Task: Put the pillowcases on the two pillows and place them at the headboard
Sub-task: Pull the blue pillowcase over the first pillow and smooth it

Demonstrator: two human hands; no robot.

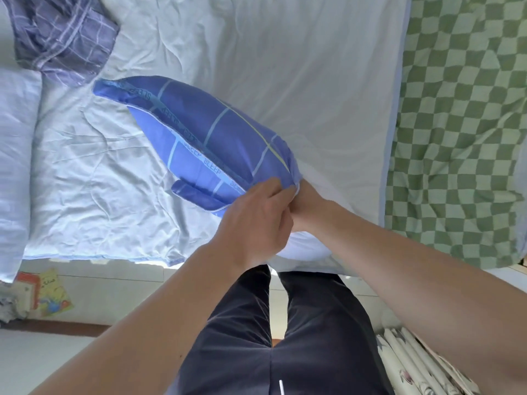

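A blue pillowcase (205, 138) with pale grid lines and "SLEEP" lettering covers most of a white pillow (302, 252), held above the bed near its front edge. My left hand (256, 220) pinches the pillowcase's open hem. My right hand (306, 206) is pushed in at that opening, fingers hidden under the fabric; the pillow's white end bulges out below my hands. A second pillowcase (62, 35), purple-grey plaid, lies crumpled at the top left. A pale pillow (14, 155) lies along the left edge.
The pale blue sheet (256, 52) covers the mattress. A green checkered blanket (462, 132) lies on the right. Colourful books (48, 292) sit on the floor at the lower left. Patterned fabric (410, 363) hangs at the lower right beside my dark trousers.
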